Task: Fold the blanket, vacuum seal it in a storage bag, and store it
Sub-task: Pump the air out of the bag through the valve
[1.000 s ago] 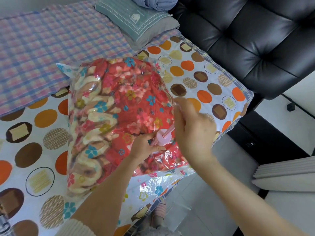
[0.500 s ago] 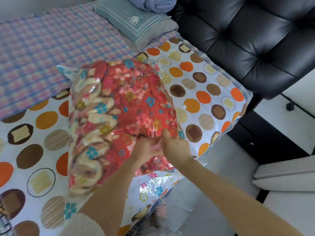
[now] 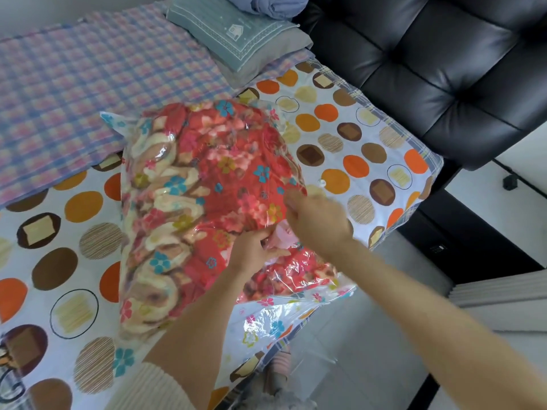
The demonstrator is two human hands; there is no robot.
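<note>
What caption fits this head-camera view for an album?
Left hand and right hand handle the pink valve on a storage bag holding a floral blanket.

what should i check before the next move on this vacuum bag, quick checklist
1. Blanket fully inside storage bag: ok.
2. Valve reachable: ok, left hand pinches it, right hand is on it.
3. Valve open or capped: cannot tell, the hands cover it.
4. Bag's zip closure sealed: cannot tell.
5. Air removed: not ok, the bag looks puffy.
6. Bag supported on bed: not ok, its near end hangs past the edge.
</note>
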